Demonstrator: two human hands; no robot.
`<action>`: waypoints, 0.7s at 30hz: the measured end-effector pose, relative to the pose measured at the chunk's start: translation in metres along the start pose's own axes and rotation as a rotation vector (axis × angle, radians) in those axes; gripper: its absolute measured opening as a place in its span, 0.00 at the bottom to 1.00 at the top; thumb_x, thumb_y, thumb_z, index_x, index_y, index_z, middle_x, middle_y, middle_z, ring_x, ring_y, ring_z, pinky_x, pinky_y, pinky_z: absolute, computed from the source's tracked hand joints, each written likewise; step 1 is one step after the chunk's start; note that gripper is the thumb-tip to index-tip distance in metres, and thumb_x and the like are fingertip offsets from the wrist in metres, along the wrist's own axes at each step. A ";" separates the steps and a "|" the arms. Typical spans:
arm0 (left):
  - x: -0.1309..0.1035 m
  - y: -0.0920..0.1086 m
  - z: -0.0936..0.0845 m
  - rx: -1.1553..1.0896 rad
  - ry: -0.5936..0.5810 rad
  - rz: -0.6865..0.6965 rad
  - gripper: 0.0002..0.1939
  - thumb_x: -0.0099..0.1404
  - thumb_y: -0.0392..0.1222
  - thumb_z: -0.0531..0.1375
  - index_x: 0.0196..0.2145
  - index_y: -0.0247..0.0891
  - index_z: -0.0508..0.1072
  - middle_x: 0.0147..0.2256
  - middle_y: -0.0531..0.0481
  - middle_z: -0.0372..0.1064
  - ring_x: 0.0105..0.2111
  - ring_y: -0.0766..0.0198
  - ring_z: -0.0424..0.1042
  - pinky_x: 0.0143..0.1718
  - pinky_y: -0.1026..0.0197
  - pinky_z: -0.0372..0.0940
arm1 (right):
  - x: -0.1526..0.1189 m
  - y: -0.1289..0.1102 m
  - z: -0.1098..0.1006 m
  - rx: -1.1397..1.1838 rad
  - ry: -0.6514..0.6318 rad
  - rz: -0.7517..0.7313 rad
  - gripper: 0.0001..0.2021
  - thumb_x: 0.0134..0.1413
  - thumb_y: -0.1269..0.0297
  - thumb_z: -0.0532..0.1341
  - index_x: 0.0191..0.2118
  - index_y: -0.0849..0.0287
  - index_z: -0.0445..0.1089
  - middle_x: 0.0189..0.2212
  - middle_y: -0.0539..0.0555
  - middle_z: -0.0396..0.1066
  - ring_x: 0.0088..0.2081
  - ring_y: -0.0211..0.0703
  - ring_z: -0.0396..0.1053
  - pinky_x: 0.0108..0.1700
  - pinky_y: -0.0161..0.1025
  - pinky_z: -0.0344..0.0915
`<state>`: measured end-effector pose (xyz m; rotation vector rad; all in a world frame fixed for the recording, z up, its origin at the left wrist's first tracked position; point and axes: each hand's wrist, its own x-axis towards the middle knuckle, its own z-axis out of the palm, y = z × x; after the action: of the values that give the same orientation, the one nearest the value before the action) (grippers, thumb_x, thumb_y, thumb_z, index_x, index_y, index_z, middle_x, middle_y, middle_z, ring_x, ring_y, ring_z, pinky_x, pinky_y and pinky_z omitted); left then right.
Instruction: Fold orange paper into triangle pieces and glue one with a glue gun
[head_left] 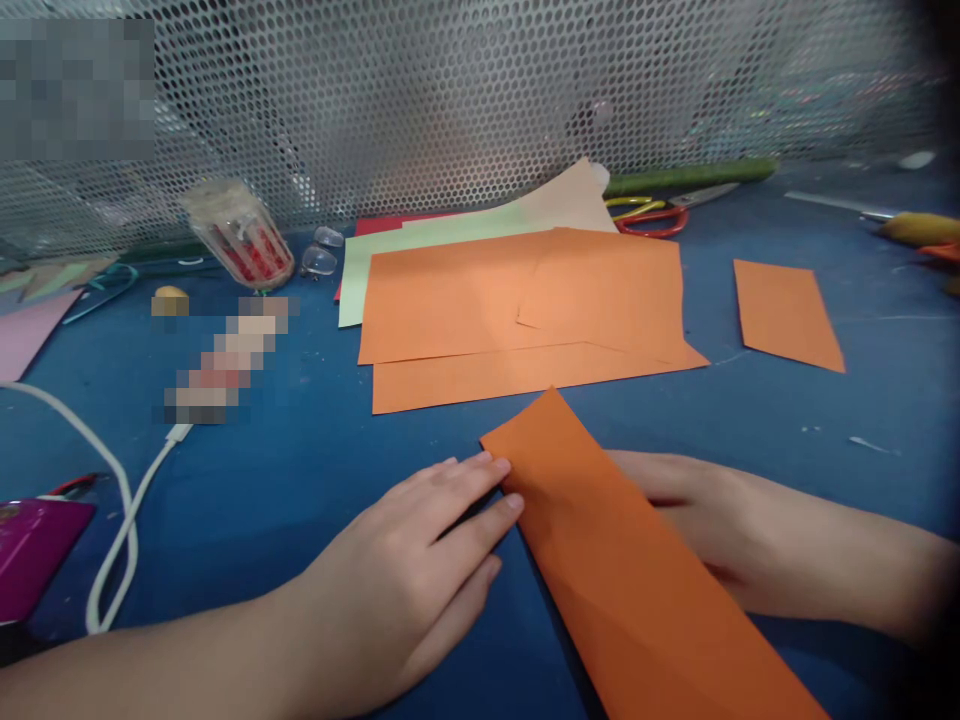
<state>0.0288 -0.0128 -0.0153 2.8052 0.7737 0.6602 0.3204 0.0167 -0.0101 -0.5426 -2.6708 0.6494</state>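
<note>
A long strip of orange paper slants from the middle of the table down to the lower right, its far end near my hands. My left hand rests at the strip's left edge, fingers stretched out with two fingertips touching the paper. Behind the strip's right edge is my right hand; the paper hides its fingers, so I cannot see how they are placed. More orange paper sheets lie just beyond, overlapping one another. A smaller orange piece lies apart on the right.
Behind the orange sheets lie light green paper and red-handled scissors. A clear jar with red contents tilts at the back left. A white cable loops beside a purple object. Perforated metal mesh borders the blue table.
</note>
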 end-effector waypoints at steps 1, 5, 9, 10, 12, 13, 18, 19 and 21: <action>0.000 0.000 0.001 -0.009 0.006 -0.004 0.19 0.84 0.32 0.51 0.60 0.28 0.78 0.62 0.32 0.78 0.65 0.52 0.78 0.67 0.51 0.71 | -0.003 0.001 0.000 0.026 0.034 0.032 0.14 0.77 0.69 0.56 0.53 0.56 0.80 0.52 0.63 0.83 0.59 0.46 0.82 0.59 0.33 0.77; 0.001 -0.002 0.002 -0.052 -0.043 0.007 0.19 0.81 0.29 0.53 0.63 0.27 0.76 0.64 0.30 0.76 0.68 0.51 0.75 0.69 0.47 0.70 | -0.012 0.002 0.003 0.377 0.182 0.211 0.04 0.78 0.60 0.59 0.53 0.48 0.67 0.54 0.60 0.76 0.54 0.42 0.81 0.49 0.32 0.80; 0.003 -0.002 -0.001 -0.088 -0.073 0.010 0.20 0.79 0.28 0.54 0.64 0.28 0.76 0.65 0.32 0.76 0.69 0.45 0.73 0.68 0.42 0.71 | -0.006 -0.002 0.011 0.719 0.303 0.401 0.13 0.78 0.44 0.57 0.54 0.45 0.61 0.50 0.57 0.76 0.52 0.42 0.81 0.54 0.38 0.80; 0.003 -0.001 -0.002 -0.104 -0.078 0.001 0.20 0.80 0.29 0.54 0.64 0.29 0.77 0.66 0.32 0.76 0.69 0.44 0.73 0.68 0.41 0.72 | -0.004 -0.004 0.014 0.783 0.325 0.447 0.17 0.75 0.42 0.61 0.57 0.44 0.60 0.52 0.58 0.76 0.55 0.45 0.81 0.56 0.40 0.80; 0.003 0.003 -0.002 -0.160 -0.080 -0.040 0.20 0.80 0.31 0.54 0.63 0.29 0.78 0.66 0.33 0.75 0.70 0.44 0.72 0.69 0.40 0.70 | -0.002 -0.009 0.019 0.884 0.334 0.512 0.25 0.71 0.45 0.67 0.64 0.42 0.59 0.58 0.60 0.76 0.60 0.50 0.80 0.58 0.45 0.80; 0.004 0.005 -0.001 -0.202 -0.057 -0.070 0.20 0.80 0.31 0.54 0.62 0.30 0.79 0.67 0.33 0.75 0.70 0.45 0.72 0.69 0.41 0.69 | -0.001 -0.012 0.021 0.911 0.342 0.534 0.27 0.70 0.48 0.69 0.66 0.42 0.59 0.60 0.61 0.76 0.61 0.51 0.80 0.57 0.45 0.81; 0.012 0.010 -0.003 -0.537 0.120 -0.369 0.16 0.74 0.31 0.59 0.46 0.43 0.87 0.59 0.45 0.82 0.60 0.57 0.82 0.62 0.56 0.76 | -0.001 -0.028 0.040 0.955 0.389 0.618 0.38 0.59 0.50 0.78 0.69 0.42 0.62 0.65 0.62 0.74 0.58 0.54 0.82 0.50 0.41 0.84; 0.015 0.010 -0.004 -0.639 0.144 -0.460 0.14 0.71 0.31 0.62 0.41 0.44 0.87 0.57 0.47 0.83 0.56 0.58 0.84 0.58 0.59 0.78 | -0.001 -0.031 0.046 0.955 0.420 0.593 0.39 0.59 0.49 0.78 0.70 0.40 0.61 0.65 0.60 0.74 0.57 0.53 0.83 0.49 0.40 0.84; 0.019 0.010 -0.005 -0.887 0.211 -0.656 0.06 0.66 0.33 0.67 0.34 0.43 0.82 0.52 0.49 0.82 0.48 0.59 0.87 0.48 0.61 0.82 | -0.001 -0.034 0.057 0.932 0.481 0.530 0.39 0.63 0.49 0.75 0.73 0.37 0.58 0.63 0.59 0.76 0.56 0.51 0.83 0.52 0.41 0.83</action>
<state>0.0453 -0.0110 -0.0013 1.5880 1.0278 0.8805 0.2882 -0.0327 -0.0415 -0.9476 -1.5199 1.5370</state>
